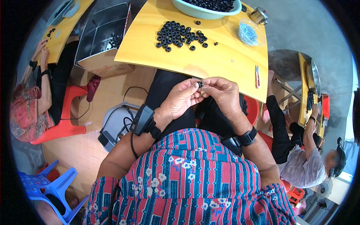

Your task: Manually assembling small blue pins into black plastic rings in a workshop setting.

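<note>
1. While both hands meet at frame centre, just below the yellow table's (225, 63) near edge, the left hand (180, 100) and right hand (221, 93) pinch one small black ring (200, 84) between their fingertips.
2. Judging by this, a single ring is being worked; the next move calls for a steady fingertip grip.
3. Round, matt black, with a centre hole, it matches the heap of rings (180, 35) at upper centre.

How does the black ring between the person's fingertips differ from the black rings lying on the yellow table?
The held ring is a single piece, pinched between the left hand and right hand, above the lap; the loose rings lie in a spread-out heap on the yellow table, untouched. The held one is mostly hidden by fingertips; the heap shows fully. Both look like small, round, black pieces of the same kind.
</note>
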